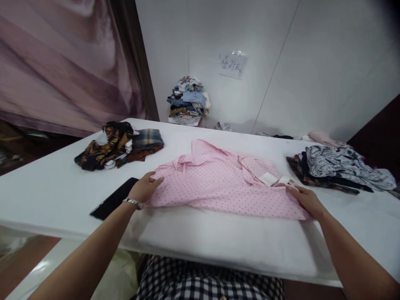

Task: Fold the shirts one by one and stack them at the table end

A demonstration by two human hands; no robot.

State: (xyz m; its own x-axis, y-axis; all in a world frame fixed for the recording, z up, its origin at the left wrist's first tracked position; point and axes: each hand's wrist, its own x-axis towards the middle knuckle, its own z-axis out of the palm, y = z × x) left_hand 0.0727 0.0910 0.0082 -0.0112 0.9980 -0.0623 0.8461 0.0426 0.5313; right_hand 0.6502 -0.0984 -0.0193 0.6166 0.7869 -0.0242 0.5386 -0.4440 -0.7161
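On a white table (pixel 56 189), we have a pink shirt (pixel 215 187) laid out between us, our right hand (pixel 308 201) pinching the cloth at its right end, our left hand (pixel 143 189) touching its left end with thumb and finger parted, though whether that hand grips the cloth we cannot tell. Left of the shirt lie a black slab (pixel 111 201) and, farther back, a dark pile (pixel 116 137); right of the shirt sits a striped pile (pixel 337 162), and beyond the shirt a stack of clothes (pixel 189 100) rises against the wall (pixel 300 75).
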